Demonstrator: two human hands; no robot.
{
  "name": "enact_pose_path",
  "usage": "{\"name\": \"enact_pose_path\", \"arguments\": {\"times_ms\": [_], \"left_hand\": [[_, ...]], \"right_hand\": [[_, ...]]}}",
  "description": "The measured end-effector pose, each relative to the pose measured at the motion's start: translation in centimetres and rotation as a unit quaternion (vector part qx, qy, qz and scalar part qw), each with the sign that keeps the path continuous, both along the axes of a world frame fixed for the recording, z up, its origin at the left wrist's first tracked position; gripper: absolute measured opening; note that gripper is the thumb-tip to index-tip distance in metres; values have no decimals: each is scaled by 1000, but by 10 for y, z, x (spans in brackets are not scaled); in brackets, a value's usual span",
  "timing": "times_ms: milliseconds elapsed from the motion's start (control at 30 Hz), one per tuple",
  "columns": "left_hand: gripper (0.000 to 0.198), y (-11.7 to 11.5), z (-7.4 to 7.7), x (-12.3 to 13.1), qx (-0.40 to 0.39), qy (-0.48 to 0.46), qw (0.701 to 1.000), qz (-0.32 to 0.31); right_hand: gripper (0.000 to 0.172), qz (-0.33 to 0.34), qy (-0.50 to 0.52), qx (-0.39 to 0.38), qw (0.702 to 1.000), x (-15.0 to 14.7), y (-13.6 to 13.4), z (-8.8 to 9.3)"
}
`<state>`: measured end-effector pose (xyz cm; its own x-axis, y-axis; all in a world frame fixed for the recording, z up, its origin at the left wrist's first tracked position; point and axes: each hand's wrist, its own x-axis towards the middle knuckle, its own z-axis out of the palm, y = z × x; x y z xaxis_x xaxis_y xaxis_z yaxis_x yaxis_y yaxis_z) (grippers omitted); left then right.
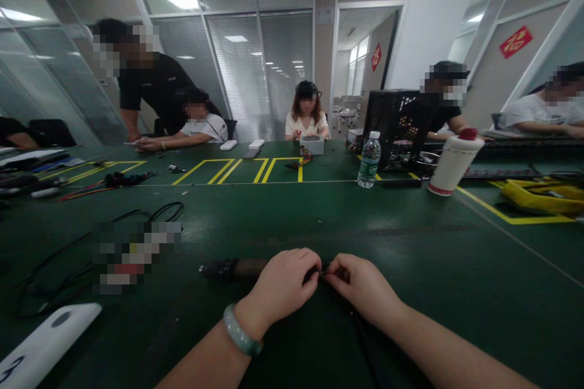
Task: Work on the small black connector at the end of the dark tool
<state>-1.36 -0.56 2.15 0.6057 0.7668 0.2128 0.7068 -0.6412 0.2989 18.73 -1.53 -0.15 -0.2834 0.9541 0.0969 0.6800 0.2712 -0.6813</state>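
Observation:
My left hand (280, 289) and my right hand (360, 287) meet close together over the green table mat (410, 243). A dark cylindrical handle (232, 268) with a brown section lies to the left and runs under my left hand, which hides its far end. The fingertips of both hands pinch a small dark piece (325, 272), mostly hidden between them. A thin black cable (358, 331) runs from there toward me. A pale green bangle (241, 329) circles my left wrist.
Black cables (157, 213) and a pixelated patch lie at left, with a white pad (45, 343) at the lower left. A water bottle (369, 160), white flask (454, 162) and yellow bag (541, 197) stand farther off. Several co-workers (305, 115) sit or stand beyond.

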Motion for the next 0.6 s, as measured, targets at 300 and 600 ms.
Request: {"name": "enact_pose_path", "arguments": {"times_ms": [300,600], "left_hand": [[10,2,-4,2,18,-15,999,-25],[8,3,-7,5,29,-16,999,-30]], "right_hand": [[5,3,30,-11,999,1,0,-1],[8,-7,22,-35,999,1,-5,3]]}}
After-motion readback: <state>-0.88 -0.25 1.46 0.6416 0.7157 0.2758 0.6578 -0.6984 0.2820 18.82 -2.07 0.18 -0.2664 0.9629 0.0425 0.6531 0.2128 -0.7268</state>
